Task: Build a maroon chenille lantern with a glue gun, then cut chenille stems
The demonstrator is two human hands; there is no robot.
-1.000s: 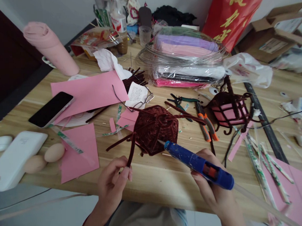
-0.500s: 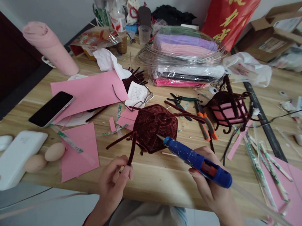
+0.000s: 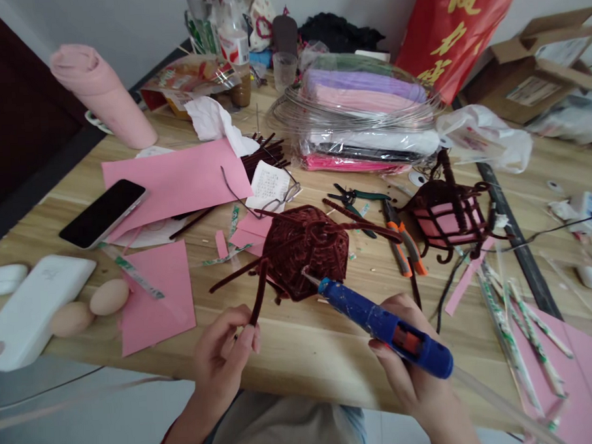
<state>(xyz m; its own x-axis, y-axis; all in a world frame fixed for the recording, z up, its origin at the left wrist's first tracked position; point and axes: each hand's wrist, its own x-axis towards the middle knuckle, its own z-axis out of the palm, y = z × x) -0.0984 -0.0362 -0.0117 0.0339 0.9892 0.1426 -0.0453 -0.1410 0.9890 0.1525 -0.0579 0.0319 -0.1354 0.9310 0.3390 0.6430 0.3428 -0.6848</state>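
My right hand is wrapped round a blue hot glue gun, a clear glue stick trailing from its back end. Its metal nozzle points at a dark brown six-sided piece made of fuzzy pipe cleaners, with a bit of clear glue near the tip. Several loose stems stick out from this piece. Between thumb and fingers, my left hand pinches the end of one brown pipe cleaner, which reaches up to the piece's left edge.
Right of the piece lie pliers, green-handled cutters and a brown lantern-like frame. At left are pink sheets, a phone, two eggs and a white power bank. Behind are glasses and bagged pipe cleaners.
The glue gun has moved slightly left and down, bringing its nozzle onto or very close to the brown piece, where glue now shows. My left hand keeps its pinch in place.
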